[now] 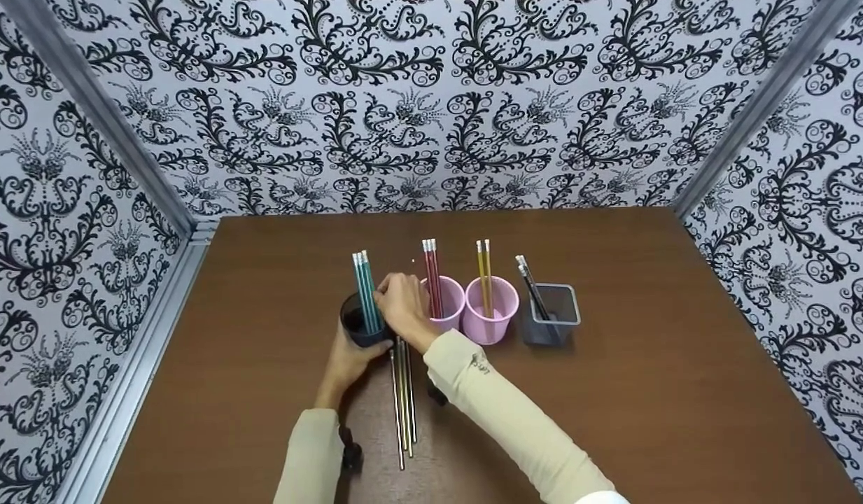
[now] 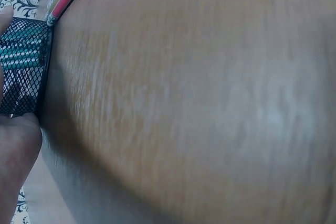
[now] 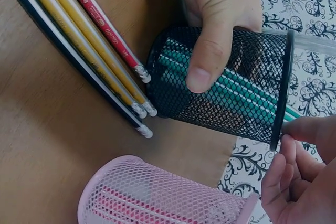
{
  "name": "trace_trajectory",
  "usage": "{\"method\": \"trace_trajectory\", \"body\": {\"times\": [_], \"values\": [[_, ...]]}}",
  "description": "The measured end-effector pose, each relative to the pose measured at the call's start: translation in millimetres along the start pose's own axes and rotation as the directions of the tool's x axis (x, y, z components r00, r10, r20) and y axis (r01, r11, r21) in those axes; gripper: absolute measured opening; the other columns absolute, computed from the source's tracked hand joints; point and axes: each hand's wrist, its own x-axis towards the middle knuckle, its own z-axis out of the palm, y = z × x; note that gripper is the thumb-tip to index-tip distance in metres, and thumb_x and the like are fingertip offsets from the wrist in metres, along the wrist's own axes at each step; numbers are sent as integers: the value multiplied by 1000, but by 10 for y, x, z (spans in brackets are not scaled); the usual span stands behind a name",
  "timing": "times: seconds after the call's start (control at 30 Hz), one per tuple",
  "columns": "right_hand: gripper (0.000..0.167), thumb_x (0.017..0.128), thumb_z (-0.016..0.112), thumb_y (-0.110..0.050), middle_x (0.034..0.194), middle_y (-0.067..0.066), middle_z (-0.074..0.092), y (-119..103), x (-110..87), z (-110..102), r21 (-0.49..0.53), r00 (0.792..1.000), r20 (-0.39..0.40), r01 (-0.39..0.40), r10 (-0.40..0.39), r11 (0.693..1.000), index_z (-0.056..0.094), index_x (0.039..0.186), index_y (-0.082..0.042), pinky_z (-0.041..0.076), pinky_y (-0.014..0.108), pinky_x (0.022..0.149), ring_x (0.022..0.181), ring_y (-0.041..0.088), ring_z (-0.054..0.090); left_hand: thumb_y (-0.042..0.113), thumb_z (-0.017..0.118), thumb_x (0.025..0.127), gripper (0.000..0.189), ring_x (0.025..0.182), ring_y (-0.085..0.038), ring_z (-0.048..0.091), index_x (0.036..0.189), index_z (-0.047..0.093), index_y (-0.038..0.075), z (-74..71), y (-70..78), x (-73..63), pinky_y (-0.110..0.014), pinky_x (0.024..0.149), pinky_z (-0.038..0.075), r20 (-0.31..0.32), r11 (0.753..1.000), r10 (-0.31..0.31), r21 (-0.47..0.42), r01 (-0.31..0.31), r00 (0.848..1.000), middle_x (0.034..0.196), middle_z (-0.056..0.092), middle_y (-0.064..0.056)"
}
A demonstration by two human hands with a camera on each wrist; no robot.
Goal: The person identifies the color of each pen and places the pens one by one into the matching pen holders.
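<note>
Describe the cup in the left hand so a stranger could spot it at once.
On the brown table, four pencil holders form a row. At its left end, gripped by the left hand, is a round black mesh cup. Its green pencils and black mesh set it apart from the neighbouring pink cup, which holds red pencils.

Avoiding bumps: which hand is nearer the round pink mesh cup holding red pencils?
Right. Right hand: just left of that pink cup; left hand: farther left, gripping a round black mesh cup.
</note>
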Motion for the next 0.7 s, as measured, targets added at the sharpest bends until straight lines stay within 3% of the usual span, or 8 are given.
{"method": "trace_trajectory", "body": {"times": [0.4,0.7], "values": [[7,85,74,-19,84,2,77,11,-23,7,-7,998,-17,55,-55,998,77,81,-15,55,36,69,80,22,72,1,86,72,101,134,-34,46,152,24,-2,0,8,2,-48,119,28,1,1000,15,10,-15,1000,146,48,-25],[7,86,74,-14,81,5,76,41,-45,-29,65,984,-68,168,-164,984,77,82,-9,56,34,69,76,20,71,1,86,72,98,130,-27,48,151,28,4,-11,-22,18,-41,117,31,23,999,-20,-40,21,1000,145,50,-18]]}}
